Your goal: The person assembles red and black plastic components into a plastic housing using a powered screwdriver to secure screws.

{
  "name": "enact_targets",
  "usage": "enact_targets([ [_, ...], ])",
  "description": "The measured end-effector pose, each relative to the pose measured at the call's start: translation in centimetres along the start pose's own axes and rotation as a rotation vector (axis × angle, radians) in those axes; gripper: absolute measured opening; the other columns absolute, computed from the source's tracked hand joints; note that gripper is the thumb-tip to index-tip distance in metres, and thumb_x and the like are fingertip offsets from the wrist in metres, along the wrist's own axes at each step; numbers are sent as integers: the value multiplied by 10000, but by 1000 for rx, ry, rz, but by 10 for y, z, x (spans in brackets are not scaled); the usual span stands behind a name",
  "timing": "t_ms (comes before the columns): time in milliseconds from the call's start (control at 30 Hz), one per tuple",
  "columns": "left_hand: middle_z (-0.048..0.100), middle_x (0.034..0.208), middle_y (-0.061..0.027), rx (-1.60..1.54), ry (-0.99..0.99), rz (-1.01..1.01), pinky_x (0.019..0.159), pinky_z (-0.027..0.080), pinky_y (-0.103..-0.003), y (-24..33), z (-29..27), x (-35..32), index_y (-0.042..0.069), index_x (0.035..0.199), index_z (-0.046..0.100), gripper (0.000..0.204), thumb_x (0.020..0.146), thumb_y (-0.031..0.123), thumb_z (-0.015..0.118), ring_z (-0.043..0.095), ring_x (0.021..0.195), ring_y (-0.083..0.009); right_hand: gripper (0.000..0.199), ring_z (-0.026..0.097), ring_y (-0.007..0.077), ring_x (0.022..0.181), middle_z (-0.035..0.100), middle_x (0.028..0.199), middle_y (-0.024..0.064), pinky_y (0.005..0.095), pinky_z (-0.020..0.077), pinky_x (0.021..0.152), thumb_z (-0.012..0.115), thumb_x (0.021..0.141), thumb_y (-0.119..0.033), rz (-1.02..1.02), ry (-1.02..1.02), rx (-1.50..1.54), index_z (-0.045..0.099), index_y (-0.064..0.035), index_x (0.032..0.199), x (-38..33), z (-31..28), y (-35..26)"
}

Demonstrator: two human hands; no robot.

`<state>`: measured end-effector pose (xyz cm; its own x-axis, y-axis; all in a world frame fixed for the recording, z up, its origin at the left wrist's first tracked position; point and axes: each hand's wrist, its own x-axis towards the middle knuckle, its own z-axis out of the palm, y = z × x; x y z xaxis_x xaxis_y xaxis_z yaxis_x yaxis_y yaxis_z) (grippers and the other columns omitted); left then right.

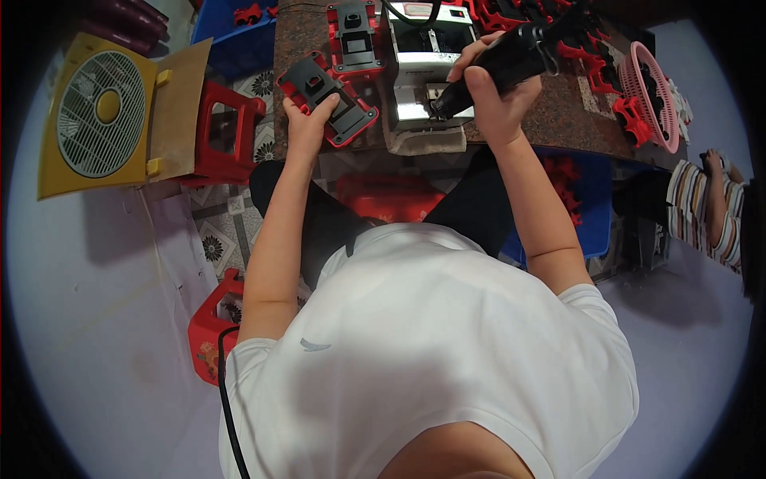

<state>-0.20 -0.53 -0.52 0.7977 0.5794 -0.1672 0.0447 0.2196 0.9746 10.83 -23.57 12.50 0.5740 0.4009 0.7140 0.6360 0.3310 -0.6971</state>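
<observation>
My left hand (307,126) grips the near edge of a flat red and black plastic part (349,120), its thumb lying over the top face. The part is tilted at the table's front edge. A second similar red and black part (356,36) lies just behind it. In my right hand (504,102) is a black electric screwdriver (523,56), fingers wrapped round its body. Its tip points down and left, at the front of a silver metal box (412,70), probably a screw feeder. Whether the tip touches the box, I cannot tell.
A pink basket (677,132) and several red parts (594,68) are on the right of the speckled table (299,32). Blue bins (602,188) stand below. At left are a yellow fan (148,104) and a red stool (209,128). Another person's striped sleeve (726,219) shows at far right.
</observation>
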Motion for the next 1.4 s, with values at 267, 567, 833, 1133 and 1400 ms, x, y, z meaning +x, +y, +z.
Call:
enact_targets([
  [267, 551, 1145, -150, 31, 58, -9, 897, 460, -330, -10, -1, 4, 13, 1250, 333, 717, 730, 219, 783, 577, 1037, -215, 218, 586, 129, 550, 589, 679, 45, 275, 487, 505, 681, 871, -176, 269, 76, 220, 518, -31, 886, 30, 24, -15],
  [567, 538, 1140, -118, 82, 121, 15, 872, 472, -295, -2, 13, -7, 9, 1242, 312, 654, 778, 180, 739, 567, 1017, -175, 180, 590, 113, 588, 605, 694, 41, 236, 473, 543, 708, 837, -95, -55, 8, 336, 546, -17, 856, 22, 101, -19],
  [833, 560, 1128, -145, -48, 96, 58, 902, 451, -324, 7, 12, -15, 2, 1228, 310, 702, 737, 202, 770, 576, 1031, -203, 369, 621, 168, 675, 611, 810, 120, 285, 530, 607, 655, 884, -212, 36, -97, 299, 446, -1, 1102, 16, 107, -15],
  [1133, 556, 1182, -168, 51, 117, 35, 924, 437, -337, 5, 9, -14, 2, 1271, 288, 769, 728, 260, 768, 570, 1069, -229, 421, 616, 113, 745, 645, 855, 58, 247, 504, 686, 782, 739, -98, 84, -129, 156, 531, 2, 1063, 17, 129, -25],
  [1400, 540, 1226, -165, 566, -78, 275, 953, 423, -349, 25, 7, -10, -3, 1315, 263, 798, 752, 259, 763, 557, 1098, -246, 489, 627, 99, 711, 650, 812, 42, 243, 516, 640, 842, 688, -149, -103, -159, 36, 542, -14, 1050, 23, 134, -17],
])
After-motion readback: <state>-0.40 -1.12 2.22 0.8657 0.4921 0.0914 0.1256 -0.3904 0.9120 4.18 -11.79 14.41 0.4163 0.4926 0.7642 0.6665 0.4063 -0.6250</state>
